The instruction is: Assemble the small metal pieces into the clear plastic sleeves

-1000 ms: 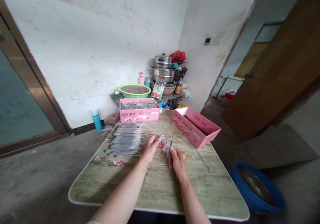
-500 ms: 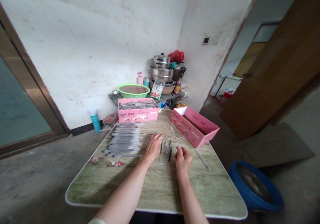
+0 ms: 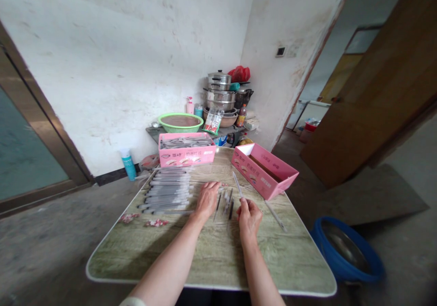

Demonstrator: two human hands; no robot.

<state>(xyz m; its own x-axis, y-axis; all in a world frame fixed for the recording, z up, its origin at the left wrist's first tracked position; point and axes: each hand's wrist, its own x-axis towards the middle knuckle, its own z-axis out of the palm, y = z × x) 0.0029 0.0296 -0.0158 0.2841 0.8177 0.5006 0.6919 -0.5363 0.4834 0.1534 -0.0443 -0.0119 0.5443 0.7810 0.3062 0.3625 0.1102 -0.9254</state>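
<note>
My right hand (image 3: 250,215) is closed around the lower end of a slim whitish pen (image 3: 237,184), which points up and away from me. My left hand (image 3: 206,200) rests on the table with its fingers stretched to the right, their tips partly hidden. Between the hands lie several small thin parts (image 3: 225,202), some dark and some clear, too small to name surely. Left of my left hand, a row of clear-barrelled pens (image 3: 167,190) lies side by side. Another slim pen-like piece (image 3: 276,216) lies to the right of my right hand.
A pink box (image 3: 187,156) full of pens stands at the table's (image 3: 218,256) back edge. An angled pink box (image 3: 262,174) sits back right. Behind are a green basin (image 3: 180,123) and stacked pots (image 3: 220,94). A blue tub (image 3: 348,251) stands on the floor at right.
The view has shifted slightly. Both hands keep nearly the same places, and the right one still holds the pen. A dark thin part beside my left fingers lies at a slightly different slant.
</note>
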